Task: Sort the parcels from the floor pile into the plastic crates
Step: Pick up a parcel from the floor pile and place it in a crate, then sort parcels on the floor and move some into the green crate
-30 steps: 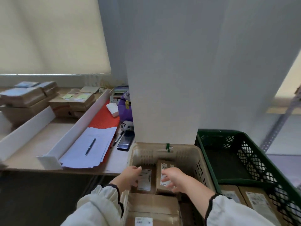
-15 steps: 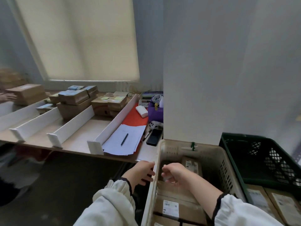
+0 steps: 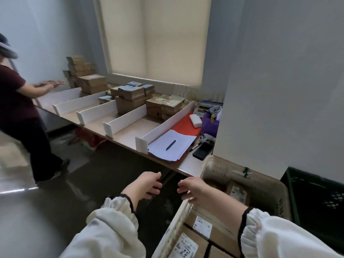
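A beige plastic crate (image 3: 264, 185) stands at the lower right, packed with brown cardboard parcels (image 3: 202, 225) bearing white labels. A dark green crate (image 3: 316, 185) sits to its right, partly cut off. My left hand (image 3: 145, 187) hovers over the dark floor left of the beige crate, fingers loosely curled and holding nothing. My right hand (image 3: 195, 190) is above the beige crate's left rim, fingers relaxed and empty. The floor pile is out of view.
A long table (image 3: 130, 133) with white dividers (image 3: 126, 120) holds stacked cardboard boxes (image 3: 130, 97), papers with a pen (image 3: 170, 145), a phone (image 3: 202, 150) and a purple box (image 3: 210, 125). A person (image 3: 20, 112) stands at the left. A white pillar (image 3: 279, 90) rises behind the crates.
Both hands have come out of the beige crate and moved left, leaving the parcels inside. The view has swung left, bringing the person and more of the table into sight.
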